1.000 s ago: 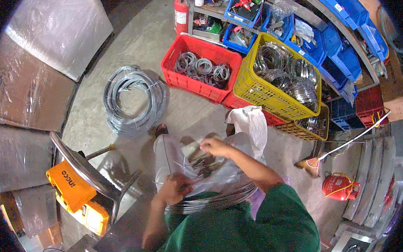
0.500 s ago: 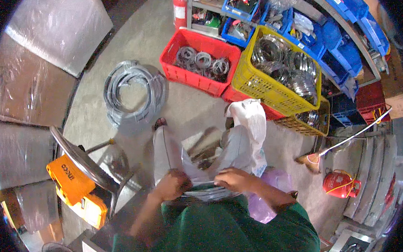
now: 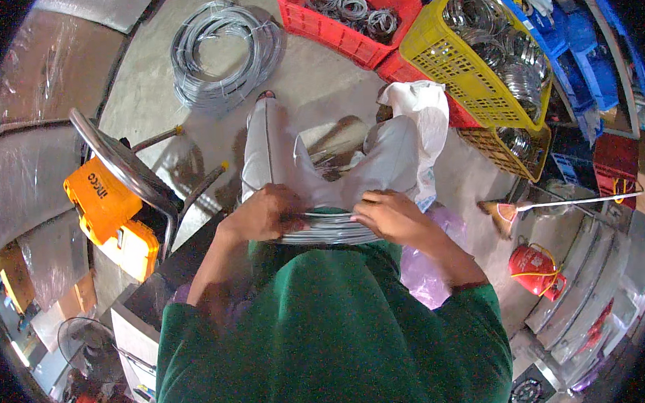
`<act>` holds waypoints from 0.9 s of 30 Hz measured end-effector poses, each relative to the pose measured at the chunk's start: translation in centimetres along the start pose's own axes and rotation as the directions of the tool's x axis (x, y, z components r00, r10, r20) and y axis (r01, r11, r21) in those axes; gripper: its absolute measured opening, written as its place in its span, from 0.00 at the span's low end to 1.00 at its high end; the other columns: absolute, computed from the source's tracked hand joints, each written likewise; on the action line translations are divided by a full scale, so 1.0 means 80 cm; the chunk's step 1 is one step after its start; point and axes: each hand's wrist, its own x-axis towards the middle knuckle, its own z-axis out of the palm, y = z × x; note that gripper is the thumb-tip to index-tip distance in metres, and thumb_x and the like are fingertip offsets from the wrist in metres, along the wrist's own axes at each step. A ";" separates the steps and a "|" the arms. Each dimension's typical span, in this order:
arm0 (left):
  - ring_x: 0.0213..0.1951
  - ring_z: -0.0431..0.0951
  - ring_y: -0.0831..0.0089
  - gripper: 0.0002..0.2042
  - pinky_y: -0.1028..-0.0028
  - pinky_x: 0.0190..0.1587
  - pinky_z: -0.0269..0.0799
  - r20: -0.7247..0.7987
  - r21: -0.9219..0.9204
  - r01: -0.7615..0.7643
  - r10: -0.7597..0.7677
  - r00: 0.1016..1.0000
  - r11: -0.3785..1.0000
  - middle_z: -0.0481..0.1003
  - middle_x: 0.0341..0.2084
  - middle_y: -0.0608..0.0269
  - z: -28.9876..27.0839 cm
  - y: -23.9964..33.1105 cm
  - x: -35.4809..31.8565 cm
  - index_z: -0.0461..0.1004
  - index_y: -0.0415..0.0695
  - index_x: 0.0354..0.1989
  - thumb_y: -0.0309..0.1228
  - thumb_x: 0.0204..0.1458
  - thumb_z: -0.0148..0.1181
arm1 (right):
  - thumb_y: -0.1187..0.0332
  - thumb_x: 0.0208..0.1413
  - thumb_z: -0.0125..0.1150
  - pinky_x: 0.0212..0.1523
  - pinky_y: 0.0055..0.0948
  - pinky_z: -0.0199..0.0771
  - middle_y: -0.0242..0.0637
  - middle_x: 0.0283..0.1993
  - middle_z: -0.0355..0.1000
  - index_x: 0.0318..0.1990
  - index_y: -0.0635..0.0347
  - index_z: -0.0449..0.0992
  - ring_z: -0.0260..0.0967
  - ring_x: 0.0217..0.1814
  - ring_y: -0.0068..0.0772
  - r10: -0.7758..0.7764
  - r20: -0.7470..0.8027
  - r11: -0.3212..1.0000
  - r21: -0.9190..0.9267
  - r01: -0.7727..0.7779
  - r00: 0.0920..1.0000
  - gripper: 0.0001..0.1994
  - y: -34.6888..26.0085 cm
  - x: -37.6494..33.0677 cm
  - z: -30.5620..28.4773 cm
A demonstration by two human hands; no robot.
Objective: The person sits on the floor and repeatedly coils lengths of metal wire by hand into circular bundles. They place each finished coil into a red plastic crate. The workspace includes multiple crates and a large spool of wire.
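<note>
A coil of grey wire [image 3: 324, 233] lies across my lap, close against my green shirt. My left hand [image 3: 270, 212] is closed round its left side, the fingers curled and partly hidden. On the other side, my right hand [image 3: 391, 216] grips the coil between thumb and fingers near its upper strands. The coil's lower part is cut off from sight by my shirt. A much larger coil of the same grey wire [image 3: 260, 54] rests on the floor beyond my left foot, tied at several places.
Ahead stand a red crate [image 3: 327, 35] and a yellow crate [image 3: 449, 94], both holding wire coils. An orange tool case [image 3: 104, 193] rests by a metal-framed chair [image 3: 125, 169] at left. At right are a broom [image 3: 502, 218], a red gas cylinder [image 3: 535, 268] and a purple plastic bag [image 3: 424, 273].
The view has tipped down toward my body, so the crates and floor coil appear higher. Both hands keep their hold on the coil, and more of its strands show between them.
</note>
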 end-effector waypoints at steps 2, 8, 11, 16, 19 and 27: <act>0.33 0.76 0.50 0.10 0.57 0.37 0.71 -0.061 0.062 0.015 -0.011 0.998 0.998 0.75 0.26 0.49 0.000 0.003 -0.008 0.77 0.37 0.29 0.33 0.50 0.63 | 0.59 0.59 0.58 0.40 0.40 0.72 0.39 0.35 0.70 0.36 0.59 0.77 0.71 0.38 0.46 0.006 -0.015 0.998 0.064 -0.005 1.000 0.11 -0.006 -0.002 -0.001; 0.35 0.77 0.51 0.10 0.57 0.37 0.73 -0.065 0.225 0.044 -0.030 0.997 0.973 0.74 0.29 0.51 -0.002 0.024 -0.016 0.75 0.40 0.35 0.35 0.55 0.59 | 0.62 0.58 0.60 0.43 0.39 0.72 0.39 0.37 0.71 0.38 0.59 0.77 0.71 0.40 0.46 -0.080 -0.120 0.994 0.061 0.088 0.990 0.10 -0.017 0.000 0.010; 0.33 0.77 0.51 0.11 0.58 0.36 0.73 -0.206 0.247 0.063 -0.011 0.978 0.967 0.74 0.30 0.52 -0.007 0.054 -0.003 0.74 0.41 0.37 0.37 0.56 0.58 | 0.63 0.58 0.61 0.39 0.38 0.72 0.41 0.35 0.73 0.38 0.61 0.76 0.72 0.36 0.45 -0.003 -0.192 0.985 0.169 0.037 0.981 0.10 -0.027 0.002 0.005; 0.34 0.78 0.51 0.16 0.60 0.37 0.73 -0.243 0.203 0.101 -0.050 0.969 0.974 0.75 0.32 0.50 -0.042 0.094 0.014 0.74 0.38 0.40 0.41 0.57 0.59 | 0.66 0.56 0.65 0.32 0.29 0.71 0.41 0.30 0.75 0.35 0.64 0.78 0.73 0.29 0.30 0.217 -0.091 0.908 0.384 -0.167 0.972 0.10 -0.037 -0.018 -0.081; 0.36 0.77 0.53 0.16 0.63 0.41 0.71 -0.259 0.071 0.032 -0.012 0.966 0.997 0.77 0.33 0.49 -0.086 0.075 0.005 0.76 0.36 0.39 0.40 0.58 0.58 | 0.68 0.51 0.69 0.33 0.25 0.70 0.36 0.30 0.77 0.35 0.65 0.80 0.72 0.32 0.23 0.281 -0.441 0.949 0.263 -0.176 0.852 0.09 -0.042 -0.044 -0.158; 0.28 0.66 0.78 0.21 0.74 0.33 0.62 -0.725 -0.171 0.320 -0.339 0.600 0.932 0.70 0.23 0.67 -0.141 -0.001 -0.100 0.74 0.37 0.30 0.44 0.64 0.46 | 0.69 0.56 0.64 0.40 0.20 0.71 0.31 0.34 0.78 0.41 0.64 0.81 0.72 0.36 0.20 -0.412 -0.830 0.808 -0.524 -0.270 0.377 0.09 -0.087 -0.008 -0.362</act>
